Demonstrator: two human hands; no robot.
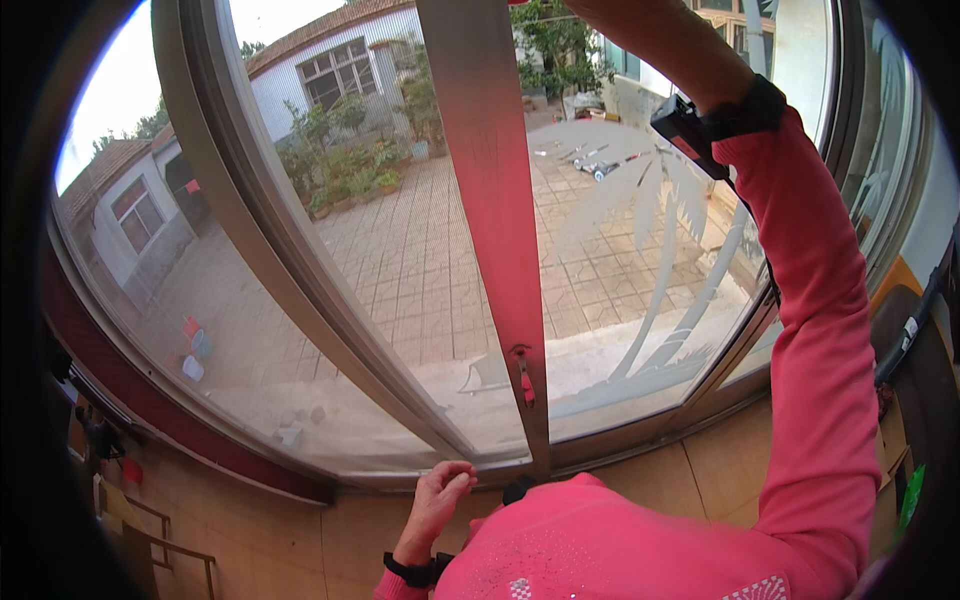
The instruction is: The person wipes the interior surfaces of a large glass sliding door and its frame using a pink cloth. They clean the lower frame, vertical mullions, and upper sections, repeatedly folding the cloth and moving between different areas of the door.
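Note:
My left hand is low in front of my body, near the bottom edge of the glass door. Its fingers are loosely curled together with the thumb against them, and nothing shows in them. My right arm, in a pink sleeve, reaches up along the glass, and the right hand lies beyond the top edge of the picture. A sliver of red material shows at the top, too little to name. Before me stands the door's metal stile, which reflects pink. A door handle sits low on it.
A mesh-like screen panel stands left of the stile, its frame leaning across the view. Frosted palm patterns mark the right pane. Behind the glass lies a paved courtyard with plants. A metal-legged stool or chair stands at lower left.

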